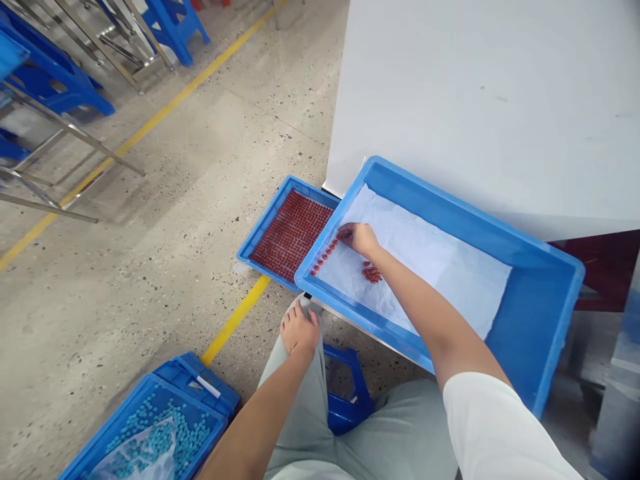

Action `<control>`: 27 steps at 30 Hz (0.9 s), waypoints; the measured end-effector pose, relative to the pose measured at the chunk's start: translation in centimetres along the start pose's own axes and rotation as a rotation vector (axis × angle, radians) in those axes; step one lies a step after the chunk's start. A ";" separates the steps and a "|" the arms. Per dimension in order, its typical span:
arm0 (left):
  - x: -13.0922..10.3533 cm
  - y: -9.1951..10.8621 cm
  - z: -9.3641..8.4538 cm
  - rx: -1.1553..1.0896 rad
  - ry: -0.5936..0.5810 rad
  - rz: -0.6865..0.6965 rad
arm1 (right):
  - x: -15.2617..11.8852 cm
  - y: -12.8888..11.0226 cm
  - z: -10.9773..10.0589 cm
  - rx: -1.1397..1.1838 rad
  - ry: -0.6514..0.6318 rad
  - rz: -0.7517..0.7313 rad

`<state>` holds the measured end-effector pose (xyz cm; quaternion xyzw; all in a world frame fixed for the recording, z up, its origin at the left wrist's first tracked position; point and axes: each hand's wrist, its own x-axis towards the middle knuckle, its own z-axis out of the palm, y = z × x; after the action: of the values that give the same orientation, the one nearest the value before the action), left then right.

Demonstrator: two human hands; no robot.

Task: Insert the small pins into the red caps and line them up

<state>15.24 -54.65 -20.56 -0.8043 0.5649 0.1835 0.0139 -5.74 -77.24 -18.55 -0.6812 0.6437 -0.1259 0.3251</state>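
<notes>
While the left hand (299, 328) is resting spread, the right hand (358, 238), pinch indiscernible, could by dragging be scattering round red pieces (317, 267) near the blue plastic tray's edge (327, 237).

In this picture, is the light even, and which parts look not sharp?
Head view: bright, fairly even light, dimmer beneath the white table; head view: the blue stools at upper left look soft; head view: fine detail of the red pieces near the right hand is unclear.

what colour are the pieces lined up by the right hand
Red; the pieces show best in the head view.
</notes>
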 end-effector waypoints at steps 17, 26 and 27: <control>-0.1 -0.1 0.1 -0.011 -0.014 -0.008 | -1.3 0.1 -2.4 -0.069 0.045 0.011; -0.1 0.1 0.0 0.010 -0.009 0.003 | -7.7 3.0 -5.2 -0.364 -0.184 0.064; -0.1 0.1 -0.1 0.012 -0.011 0.000 | -8.0 3.2 -5.0 -0.382 -0.192 0.072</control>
<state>15.10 -54.58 -20.44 -0.8030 0.5661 0.1847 0.0220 -12.32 -70.83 -14.68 -0.7160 0.6457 0.0757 0.2544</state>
